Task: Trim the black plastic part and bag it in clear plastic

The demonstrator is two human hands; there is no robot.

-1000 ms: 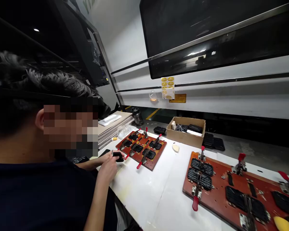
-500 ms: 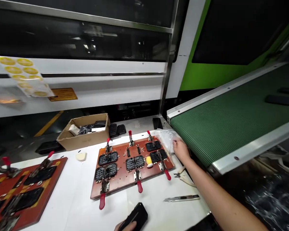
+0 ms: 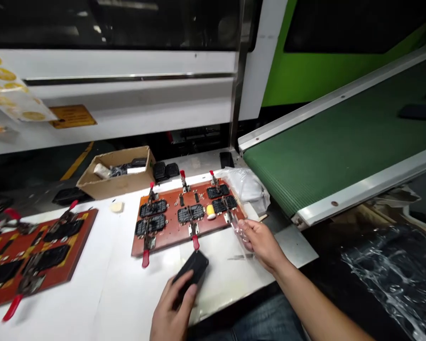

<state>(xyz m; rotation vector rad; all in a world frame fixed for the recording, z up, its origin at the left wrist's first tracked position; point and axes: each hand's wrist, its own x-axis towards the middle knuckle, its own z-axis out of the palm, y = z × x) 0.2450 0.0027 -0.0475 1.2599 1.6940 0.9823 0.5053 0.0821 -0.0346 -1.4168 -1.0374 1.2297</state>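
Head view, only one there was. The left hand (image 3: 172, 310) sat low at about 6 o'clock on the white counter (image 3: 92, 293), fingers closed around the near end of a flat black part (image 3: 191, 271). That part's long axis ran from roughly 7 toward 1 o'clock, free end aimed at the red-brown clamp board (image 3: 184, 219), which lay just beyond it at 12 o'clock.

The right hand (image 3: 261, 242) was over at 3 o'clock from the black part, near it but not touching. Its fingers were pinched on a small clear plastic bag (image 3: 238, 230), held right by the board's near right corner. So the left hand was the one on the part, and the bag lay to the part's right and a touch farther out.

Other stuff: a yellow blob (image 3: 210, 211) on the board among the black pieces and red-handled clamps, a crumpled plastic bag (image 3: 246, 188) at the board's far right, a cardboard box (image 3: 117, 173) at 11 o'clock, a second clamp board (image 3: 31, 255) at 9 o'clock, and a green conveyor belt (image 3: 341, 147) off at 2 o'clock.
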